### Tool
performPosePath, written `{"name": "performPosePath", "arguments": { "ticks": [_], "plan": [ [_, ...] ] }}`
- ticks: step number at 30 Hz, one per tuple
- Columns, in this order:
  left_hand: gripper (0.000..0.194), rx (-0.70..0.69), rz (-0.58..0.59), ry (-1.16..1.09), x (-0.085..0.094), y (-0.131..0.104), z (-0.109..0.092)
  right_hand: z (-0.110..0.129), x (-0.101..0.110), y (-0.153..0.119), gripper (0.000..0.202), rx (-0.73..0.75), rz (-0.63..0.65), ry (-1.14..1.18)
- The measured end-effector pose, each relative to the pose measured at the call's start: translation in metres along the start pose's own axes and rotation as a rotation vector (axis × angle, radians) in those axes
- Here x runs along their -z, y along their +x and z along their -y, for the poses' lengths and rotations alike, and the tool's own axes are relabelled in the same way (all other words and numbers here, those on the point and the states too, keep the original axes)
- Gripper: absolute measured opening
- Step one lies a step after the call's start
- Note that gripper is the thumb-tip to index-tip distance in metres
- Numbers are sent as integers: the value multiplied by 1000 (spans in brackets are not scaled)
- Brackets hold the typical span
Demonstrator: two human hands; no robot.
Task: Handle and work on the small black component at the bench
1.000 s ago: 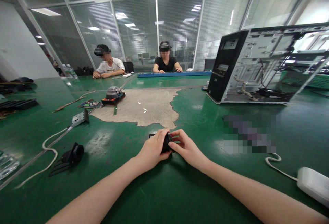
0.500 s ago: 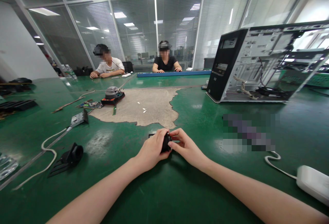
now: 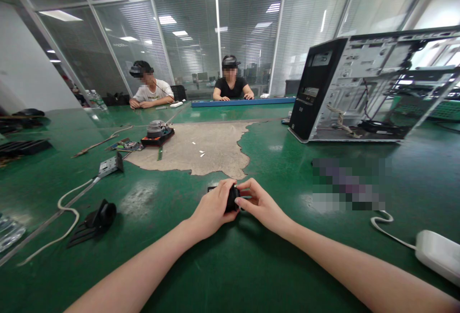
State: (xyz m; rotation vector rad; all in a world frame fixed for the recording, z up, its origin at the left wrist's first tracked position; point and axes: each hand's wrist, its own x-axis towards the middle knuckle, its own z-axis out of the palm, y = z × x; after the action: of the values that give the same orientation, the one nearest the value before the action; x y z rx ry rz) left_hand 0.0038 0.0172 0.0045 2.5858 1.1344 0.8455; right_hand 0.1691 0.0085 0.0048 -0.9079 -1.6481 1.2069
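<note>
My left hand (image 3: 212, 206) is wrapped over a small black part (image 3: 232, 201), just above the green tabletop in front of me. Thumb and fingertips of my right hand (image 3: 261, 204) are closed on the right side of the same part. Most of it is hidden behind my fingers, so its exact kind cannot be made out. Off to the left lies another black plastic piece (image 3: 97, 221) with a round end and a slatted base. A metal bracket (image 3: 110, 164) rests beyond that one.
An opened computer case (image 3: 323, 92) stands at the right. A blurred-out item (image 3: 345, 183) and a white adapter (image 3: 436, 255) with a cord lie nearer. A heatsink fan (image 3: 157, 133) and circuit board (image 3: 126, 145) sit back left. Two people are across the table (image 3: 215, 270).
Almost nothing differs. Both hands keep the same hold on the black part, and the view has shifted only very slightly.
</note>
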Motion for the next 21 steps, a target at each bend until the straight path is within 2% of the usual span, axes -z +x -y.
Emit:
{"name": "performPosePath", "arguments": {
  "ticks": [4,10,14,21],
  "plan": [
    [60,5,8,-2,1,0,0,0,0,1,24,-34,5,-43],
    [64,8,28,8,1,-1,0,3,1,-3,23,40,44,-33],
    [60,14,24,11,1,-1,0,1,1,-2,18,30,31,10],
    [62,8,22,17,1,0,-1,1,0,0,25,-17,24,-51]
  ]
}}
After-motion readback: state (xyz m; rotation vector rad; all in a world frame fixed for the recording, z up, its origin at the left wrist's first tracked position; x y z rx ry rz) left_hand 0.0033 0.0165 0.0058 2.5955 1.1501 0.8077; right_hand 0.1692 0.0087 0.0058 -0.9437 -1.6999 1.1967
